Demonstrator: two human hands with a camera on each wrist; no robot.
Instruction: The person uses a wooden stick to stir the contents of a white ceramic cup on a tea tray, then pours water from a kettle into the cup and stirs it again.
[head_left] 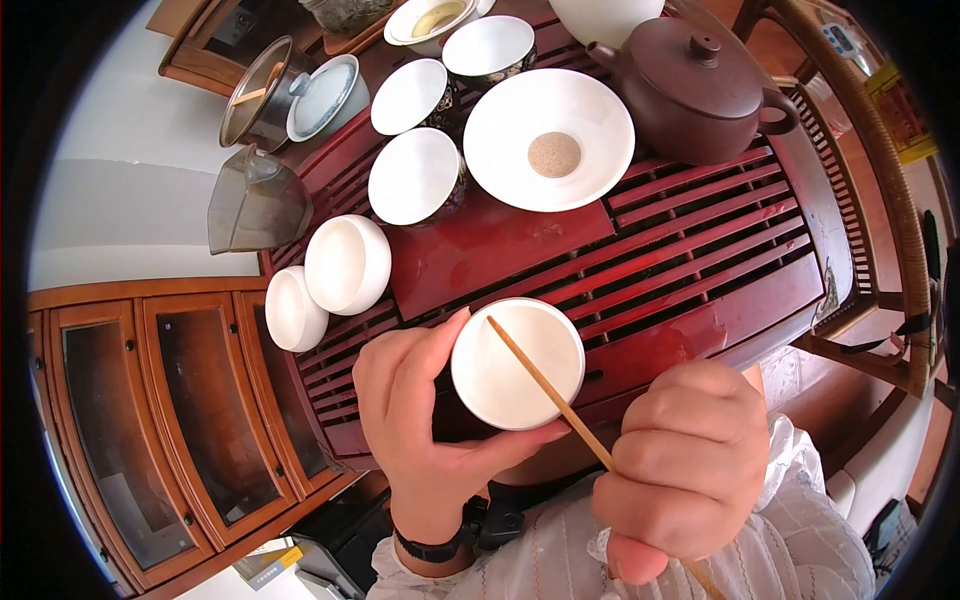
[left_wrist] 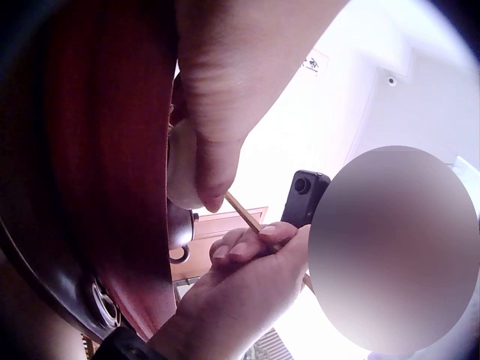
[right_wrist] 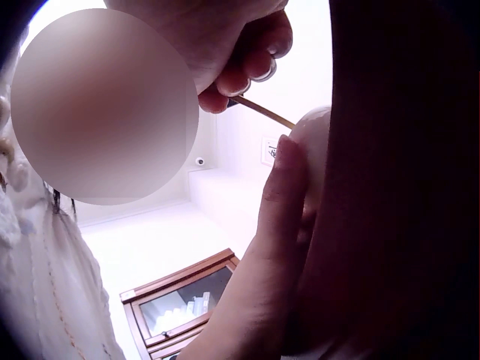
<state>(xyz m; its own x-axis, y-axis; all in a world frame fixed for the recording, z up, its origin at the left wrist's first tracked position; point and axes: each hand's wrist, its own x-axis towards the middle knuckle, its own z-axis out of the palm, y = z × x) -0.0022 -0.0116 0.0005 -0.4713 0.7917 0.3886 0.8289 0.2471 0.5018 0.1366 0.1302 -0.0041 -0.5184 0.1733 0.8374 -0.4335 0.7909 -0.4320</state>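
My left hand (head_left: 420, 400) pinches small, round white cup (head_left: 488, 378), frame centre; right hand (head_left: 688, 460), lower right, grips slim tan wooden stick (head_left: 547, 387), slanting up-left over cup.

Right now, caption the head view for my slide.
Left grip around a white cup, right grip on a thin stick crossing the cup's mouth, at a slatted red tea tray.

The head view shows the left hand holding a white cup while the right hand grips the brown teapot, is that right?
Wrong about the brown teapot: the head view shows the right hand gripping a slim wooden stick. The left hand does hold a white cup.
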